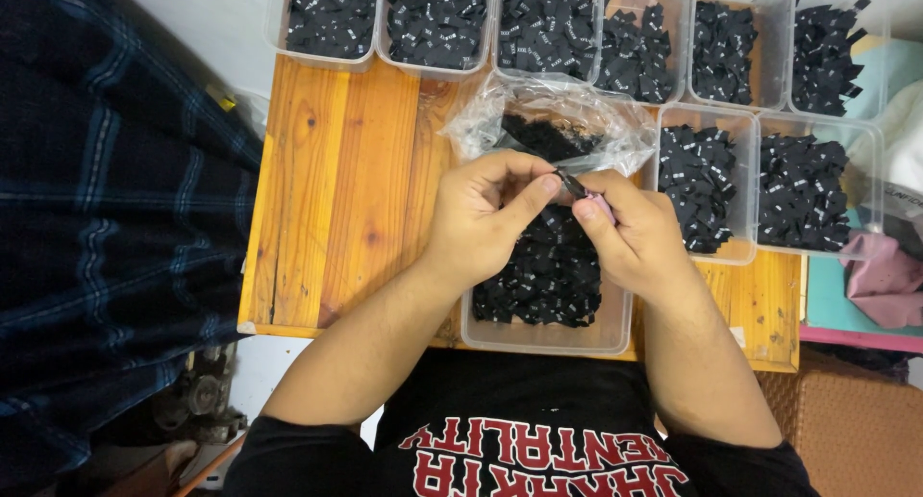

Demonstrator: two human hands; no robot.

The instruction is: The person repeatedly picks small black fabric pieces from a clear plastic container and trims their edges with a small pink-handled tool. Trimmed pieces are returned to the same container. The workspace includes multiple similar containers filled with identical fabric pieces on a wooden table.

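A small black fabric label (569,183) is pinched between the closed fingertips of the left hand (486,218) and right hand (630,233), above a clear plastic label-filled tray (548,335) on the wooden table (336,189).

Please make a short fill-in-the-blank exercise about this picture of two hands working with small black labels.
1. Both hands pinch one small ____ fabric label.
2. The hands are above a clear ____ container of labels.
3. The containers stand on a ____ board.
4. Behind the hands lies a crumpled transparent ____.

Missing words: black; plastic; wooden; bag
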